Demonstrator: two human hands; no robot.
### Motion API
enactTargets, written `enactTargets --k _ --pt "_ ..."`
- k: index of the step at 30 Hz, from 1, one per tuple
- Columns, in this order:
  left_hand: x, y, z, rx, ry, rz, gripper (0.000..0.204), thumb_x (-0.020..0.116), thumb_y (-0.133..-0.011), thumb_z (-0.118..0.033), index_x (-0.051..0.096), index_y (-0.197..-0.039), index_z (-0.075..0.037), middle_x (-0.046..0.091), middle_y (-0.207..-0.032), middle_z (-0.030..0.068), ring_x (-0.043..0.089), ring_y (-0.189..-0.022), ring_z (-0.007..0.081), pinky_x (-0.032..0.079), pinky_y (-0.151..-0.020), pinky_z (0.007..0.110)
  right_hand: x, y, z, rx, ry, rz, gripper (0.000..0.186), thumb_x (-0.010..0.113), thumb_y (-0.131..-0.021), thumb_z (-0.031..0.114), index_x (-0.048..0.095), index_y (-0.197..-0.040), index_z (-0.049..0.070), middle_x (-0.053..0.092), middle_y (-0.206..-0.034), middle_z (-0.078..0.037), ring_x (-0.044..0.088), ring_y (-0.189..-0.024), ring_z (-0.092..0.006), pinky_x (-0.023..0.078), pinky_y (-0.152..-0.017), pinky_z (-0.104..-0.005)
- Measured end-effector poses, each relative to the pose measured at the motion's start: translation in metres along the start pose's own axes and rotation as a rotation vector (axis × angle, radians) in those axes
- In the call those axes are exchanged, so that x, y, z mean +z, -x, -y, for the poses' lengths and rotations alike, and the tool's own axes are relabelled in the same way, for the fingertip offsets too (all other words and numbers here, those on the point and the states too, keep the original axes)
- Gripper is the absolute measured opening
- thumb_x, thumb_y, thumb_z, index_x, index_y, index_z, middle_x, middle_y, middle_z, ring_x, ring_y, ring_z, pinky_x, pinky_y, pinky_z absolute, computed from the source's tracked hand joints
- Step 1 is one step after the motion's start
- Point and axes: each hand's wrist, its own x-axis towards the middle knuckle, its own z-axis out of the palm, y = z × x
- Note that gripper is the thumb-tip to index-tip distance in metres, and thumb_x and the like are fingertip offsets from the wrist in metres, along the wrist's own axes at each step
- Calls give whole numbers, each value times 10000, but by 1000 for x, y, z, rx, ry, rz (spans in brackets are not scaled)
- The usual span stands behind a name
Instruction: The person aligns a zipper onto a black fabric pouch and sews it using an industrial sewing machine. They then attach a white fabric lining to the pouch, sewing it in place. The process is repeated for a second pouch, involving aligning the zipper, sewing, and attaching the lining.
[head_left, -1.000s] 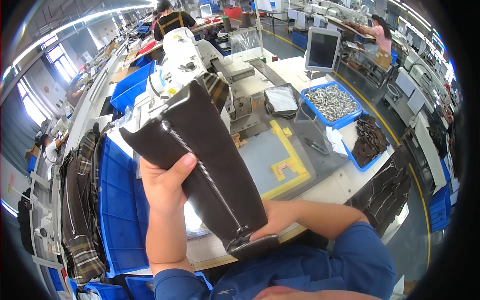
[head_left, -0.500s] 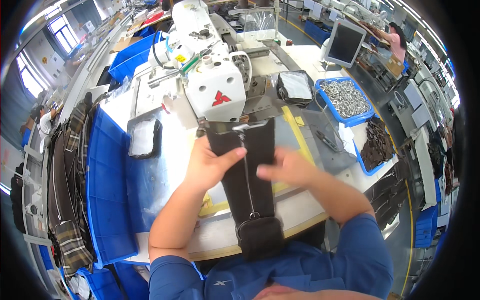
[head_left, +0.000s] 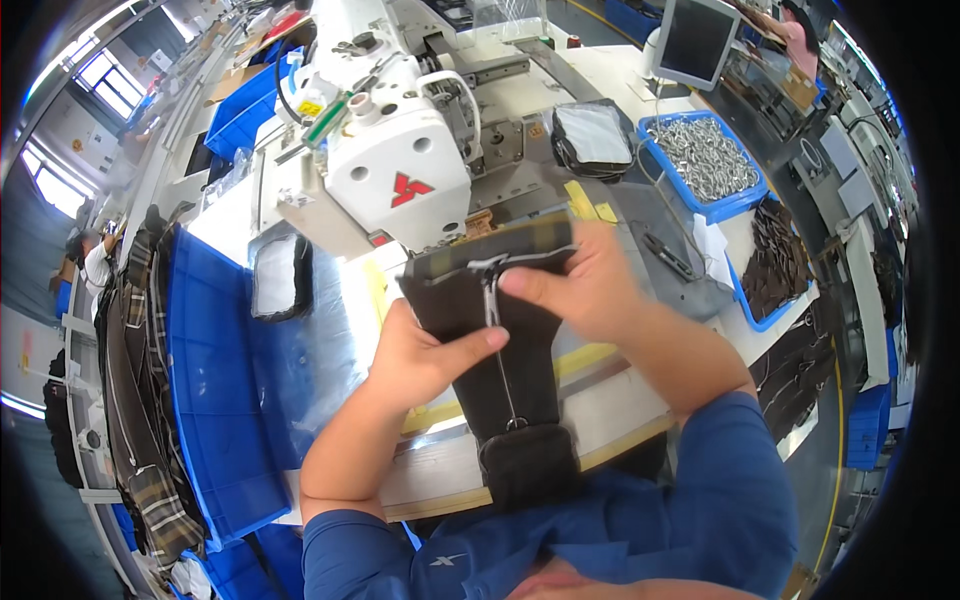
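Note:
A long dark brown fabric piece [head_left: 528,372] with a light zip down its middle stretches from the sewing machine [head_left: 395,170] toward my body. Its near end is a small boxy pouch [head_left: 528,465] with a metal ring above it. Along the far end runs a plaid band [head_left: 540,237]. My left hand [head_left: 425,355] grips the left edge, thumb on top beside the zip. Holding the right side near the far end, my right hand [head_left: 595,285] presses its thumb next to the zip's top. The fingers under the fabric are hidden.
Right of the machine, a blue tray [head_left: 715,210] holds metal hardware, with another tray [head_left: 768,318] of brown pieces nearer. Dark pouches with white panels lie at left [head_left: 283,277] and far right [head_left: 592,138]. A large blue bin [head_left: 215,390] and hanging plaid fabric stand left.
My right hand has moved up and right, closing on the far right side of the fabric. The far end has folded to show its plaid band. The view has shifted slightly.

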Motion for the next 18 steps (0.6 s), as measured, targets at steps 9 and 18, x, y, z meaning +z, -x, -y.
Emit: enactTargets --k 9,18 --pt "7 12 -3 161 -167 -24 261 878 -891 -16 796 -1137 17 820 -1017 92 744 -920 143 592 -839 307 -18 4 13 1 45 308 495 907 -878 235 738 -1262 -28 784 -1153 -84 685 -1048 -128 548 -940 -325" --pt "0 13 11 437 -502 108 304 892 -792 4 831 -1082 -62 810 -1014 136 794 -873 294 617 -800 348 -13 17 30 219 -13 260 619 916 -828 122 610 -1343 -36 730 -1256 -126 691 -1092 -163 568 -947 -348"
